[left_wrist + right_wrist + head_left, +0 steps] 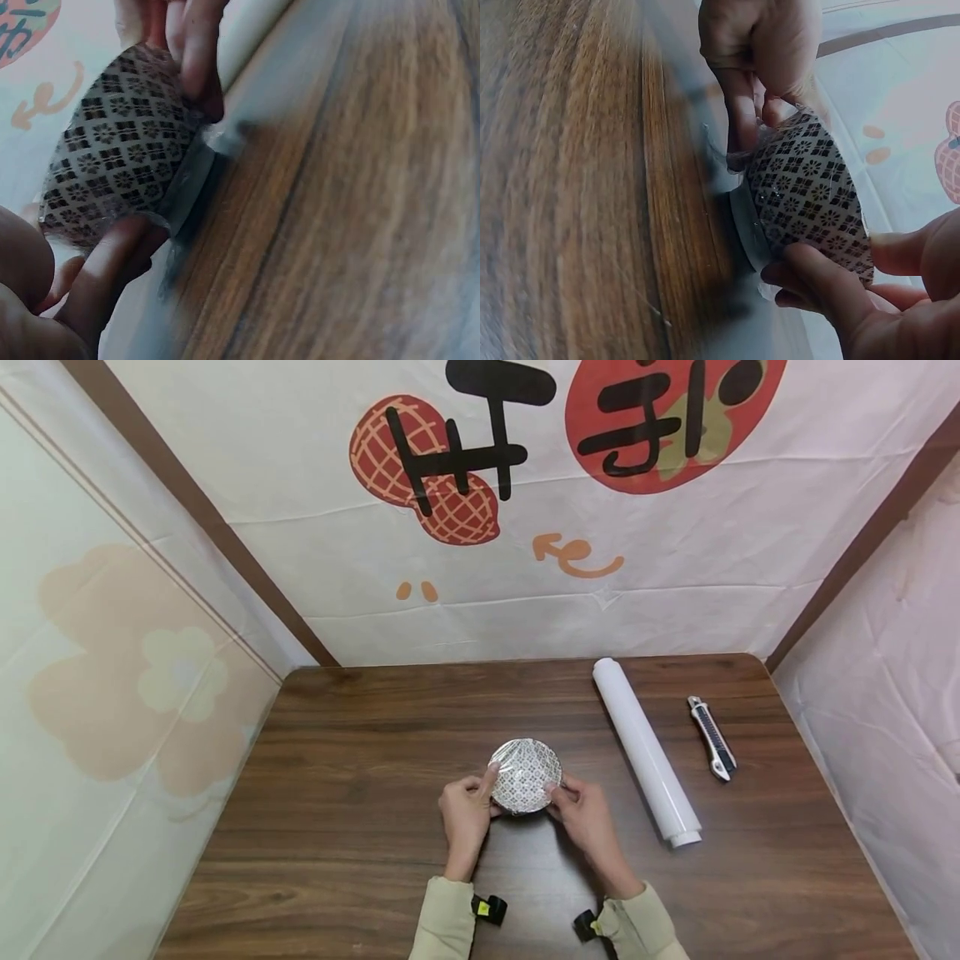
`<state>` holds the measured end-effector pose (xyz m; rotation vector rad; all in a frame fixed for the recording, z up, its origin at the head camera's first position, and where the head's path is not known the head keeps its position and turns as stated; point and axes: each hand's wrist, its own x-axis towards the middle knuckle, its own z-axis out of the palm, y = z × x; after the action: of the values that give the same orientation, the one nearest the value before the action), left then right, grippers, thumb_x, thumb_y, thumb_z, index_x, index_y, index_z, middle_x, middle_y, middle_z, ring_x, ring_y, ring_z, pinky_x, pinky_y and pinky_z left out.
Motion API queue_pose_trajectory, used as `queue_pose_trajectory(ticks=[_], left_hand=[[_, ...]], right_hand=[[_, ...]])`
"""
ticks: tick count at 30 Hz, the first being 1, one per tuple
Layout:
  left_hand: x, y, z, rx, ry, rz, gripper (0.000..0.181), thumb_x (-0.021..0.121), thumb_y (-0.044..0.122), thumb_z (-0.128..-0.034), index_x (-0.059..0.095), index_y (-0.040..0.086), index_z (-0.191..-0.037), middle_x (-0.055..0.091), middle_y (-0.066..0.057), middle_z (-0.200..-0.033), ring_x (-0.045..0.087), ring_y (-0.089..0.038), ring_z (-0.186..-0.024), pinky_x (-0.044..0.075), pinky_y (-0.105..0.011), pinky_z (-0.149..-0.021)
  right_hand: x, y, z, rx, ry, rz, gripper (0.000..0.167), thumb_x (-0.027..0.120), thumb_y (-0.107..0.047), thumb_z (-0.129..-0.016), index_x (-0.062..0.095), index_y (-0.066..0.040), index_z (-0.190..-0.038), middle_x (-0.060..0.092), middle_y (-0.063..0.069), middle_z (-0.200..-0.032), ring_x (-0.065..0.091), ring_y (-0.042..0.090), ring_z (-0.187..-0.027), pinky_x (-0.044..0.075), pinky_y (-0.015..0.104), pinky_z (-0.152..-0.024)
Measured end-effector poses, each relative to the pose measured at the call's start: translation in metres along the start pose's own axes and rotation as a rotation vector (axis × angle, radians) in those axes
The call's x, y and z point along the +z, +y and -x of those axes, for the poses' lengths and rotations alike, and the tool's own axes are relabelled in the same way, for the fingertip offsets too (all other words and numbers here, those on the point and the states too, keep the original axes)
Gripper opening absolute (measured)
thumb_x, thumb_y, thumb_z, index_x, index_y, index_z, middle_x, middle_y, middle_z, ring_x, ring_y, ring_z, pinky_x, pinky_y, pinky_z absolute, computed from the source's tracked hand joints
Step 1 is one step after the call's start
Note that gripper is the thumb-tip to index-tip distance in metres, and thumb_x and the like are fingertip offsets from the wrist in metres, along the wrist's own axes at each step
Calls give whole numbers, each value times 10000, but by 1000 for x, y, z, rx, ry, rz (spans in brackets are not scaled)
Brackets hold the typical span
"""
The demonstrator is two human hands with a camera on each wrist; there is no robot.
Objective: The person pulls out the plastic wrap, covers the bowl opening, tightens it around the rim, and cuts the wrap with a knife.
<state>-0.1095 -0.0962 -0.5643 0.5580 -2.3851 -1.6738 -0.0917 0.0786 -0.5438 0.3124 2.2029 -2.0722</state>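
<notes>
A small patterned bowl (527, 775) with clear plastic film over its top is near the middle of the table, between my hands. My left hand (465, 814) grips its left side, thumb on the rim and fingers beneath. On the opposite side my right hand (588, 822) holds it the same way. Both wrist views show the bowl's dark floral outside (120, 142) and its pale foot ring (748, 229) close to the wood. Loose film (225, 141) bunches at the lower side. Whether the foot touches the table cannot be told.
A white roll of plastic film (647, 752) lies slanted to the right of the bowl. Farther right is a utility knife (712, 739). The brown wooden table (337, 793) meets a printed cloth backdrop (525, 627) at its far edge, with cloth also at both sides.
</notes>
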Motion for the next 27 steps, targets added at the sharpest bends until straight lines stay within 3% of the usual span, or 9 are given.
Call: queue_pose_trajectory(ticks=[5, 8, 11, 15, 19, 22, 23, 25, 27], left_hand=[[1, -1, 1, -33, 22, 35, 537, 759, 549, -922, 755, 57, -707, 754, -117, -639, 710, -172, -466, 554, -239, -486], [-1, 0, 1, -47, 5, 35, 565, 705, 573, -957, 796, 47, -772, 774, -134, -696, 747, -182, -544, 583, -255, -532], [-5, 1, 0, -31, -19, 28, 557, 652, 545, -1006, 825, 39, -849, 793, -130, -766, 757, -144, -635, 602, -249, -599], [-11, 1, -1, -7, -95, 58, 629, 593, 509, -1052, 747, -56, -823, 715, -127, -759, 606, -67, -672, 497, -195, -632], [-13, 0, 0, -29, -152, 143, 555, 583, 446, -1074, 760, -80, -1063, 728, -105, -885, 578, -44, -778, 469, -156, -693], [-11, 0, 1, -38, -171, 203, 507, 562, 396, -1093, 725, -67, -1221, 670, -132, -852, 534, -83, -733, 441, -162, -650], [-9, 1, 2, -36, -177, 219, 515, 547, 389, -1100, 710, -78, -1243, 691, -166, -899, 587, -103, -771, 489, -172, -676], [-5, 1, 4, -29, -188, 247, 522, 514, 367, -1117, 678, -98, -1288, 708, -244, -1008, 661, -184, -901, 576, -242, -779], [0, 1, 7, -35, -190, 279, 508, 499, 329, -1127, 633, -99, -1367, 696, -293, -1275, 671, -261, -1167, 588, -352, -1006]], right_hand=[[-1, -1, 1, -9, 40, -28, 375, 709, -48, -990, 637, 194, -1267, 710, 360, -1149, 778, 408, -1004, 635, 264, -793], [-1, 1, 1, 0, 79, -47, 390, 761, -88, -962, 667, 186, -1222, 722, 351, -1116, 792, 393, -937, 638, 264, -764], [-4, 3, 1, 14, 66, -52, 409, 774, -124, -959, 673, 194, -1196, 731, 354, -1089, 798, 397, -897, 647, 298, -758], [-13, 2, 1, 85, -26, 26, 410, 733, -211, -1001, 706, 165, -1161, 770, 314, -1030, 803, 360, -871, 660, 344, -758], [-23, 0, -8, 83, -7, 163, 432, 696, -308, -1023, 730, 92, -1182, 793, 244, -1009, 795, 301, -850, 648, 331, -686], [-23, 0, -22, 19, 27, 203, 467, 684, -326, -1032, 689, 63, -1291, 773, 250, -1156, 784, 306, -985, 640, 314, -758], [-22, 0, -27, 6, 20, 198, 486, 674, -334, -1038, 668, 53, -1332, 756, 254, -1212, 771, 308, -1046, 640, 316, -810], [-18, 2, -36, 2, 4, 187, 514, 641, -369, -1055, 644, 17, -1394, 728, 232, -1298, 730, 296, -1135, 615, 330, -918], [-14, 3, -43, 8, -5, 194, 507, 600, -391, -1074, 650, -9, -1404, 718, 198, -1328, 685, 270, -1193, 577, 370, -1001]])
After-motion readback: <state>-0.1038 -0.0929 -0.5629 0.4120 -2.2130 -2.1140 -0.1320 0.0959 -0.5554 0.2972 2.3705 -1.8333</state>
